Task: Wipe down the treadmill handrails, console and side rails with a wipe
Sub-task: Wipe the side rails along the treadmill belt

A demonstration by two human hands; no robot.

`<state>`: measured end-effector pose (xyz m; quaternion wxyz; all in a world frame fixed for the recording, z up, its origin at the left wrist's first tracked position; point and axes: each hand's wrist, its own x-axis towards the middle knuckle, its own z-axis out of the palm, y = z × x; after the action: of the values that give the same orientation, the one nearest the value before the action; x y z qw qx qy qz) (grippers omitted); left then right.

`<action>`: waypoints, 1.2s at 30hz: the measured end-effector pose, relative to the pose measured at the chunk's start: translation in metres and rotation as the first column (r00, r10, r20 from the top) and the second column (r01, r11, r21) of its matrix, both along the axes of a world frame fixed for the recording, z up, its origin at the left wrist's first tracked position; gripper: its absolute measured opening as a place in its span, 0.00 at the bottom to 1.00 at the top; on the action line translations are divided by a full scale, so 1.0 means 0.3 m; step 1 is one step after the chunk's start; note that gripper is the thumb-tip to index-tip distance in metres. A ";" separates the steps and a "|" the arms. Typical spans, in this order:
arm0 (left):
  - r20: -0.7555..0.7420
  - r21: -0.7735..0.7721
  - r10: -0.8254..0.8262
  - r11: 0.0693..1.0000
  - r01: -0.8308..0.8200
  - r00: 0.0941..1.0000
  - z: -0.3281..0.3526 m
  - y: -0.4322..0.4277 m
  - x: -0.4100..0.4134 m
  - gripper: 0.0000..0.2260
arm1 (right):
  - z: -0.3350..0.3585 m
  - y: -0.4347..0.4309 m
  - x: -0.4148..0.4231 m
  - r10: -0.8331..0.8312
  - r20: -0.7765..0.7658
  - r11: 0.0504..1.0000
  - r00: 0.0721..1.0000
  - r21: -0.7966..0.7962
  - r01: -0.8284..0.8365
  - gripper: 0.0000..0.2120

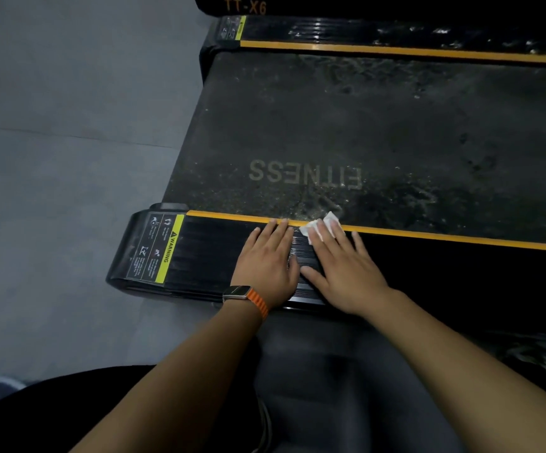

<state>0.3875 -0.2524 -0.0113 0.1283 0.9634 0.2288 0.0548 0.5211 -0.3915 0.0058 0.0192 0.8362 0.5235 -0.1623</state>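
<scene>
A black ribbed side rail (206, 256) with an orange stripe runs along the near edge of the treadmill. My right hand (340, 266) lies flat on it, fingers straight, pressing a crumpled white wipe (327, 221) against the orange stripe. My left hand (270, 259), with an orange-strapped watch on the wrist, rests flat on the rail just left of the right hand, fingers extended toward the stripe. The far side rail (396, 35) shows wet streaks. The console and handrails are out of view.
The dark belt (347, 125) printed FITNESS lies between the rails, with damp marks. A yellow warning sticker (164, 250) covers the rail's left end. Grey floor (69, 142) spreads to the left. My dark-clothed legs fill the bottom.
</scene>
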 end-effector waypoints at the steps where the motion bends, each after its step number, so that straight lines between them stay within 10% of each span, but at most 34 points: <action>1: 0.004 -0.001 0.002 1.000 -0.002 1.000 0.000 -0.001 -0.001 0.28 | 0.002 -0.016 0.007 0.024 0.008 1.000 1.000 -0.004 -0.024 0.43; 36: -0.012 -0.008 -0.004 1.000 0.004 1.000 -0.001 0.003 -0.001 0.29 | -0.082 -0.264 -0.194 -0.079 0.193 0.984 0.978 0.173 0.045 0.40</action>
<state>0.3873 -0.2516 -0.0116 0.1310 0.9637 0.2278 0.0480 0.4628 -0.4708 -0.0188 -0.0038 0.8629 0.5043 -0.0338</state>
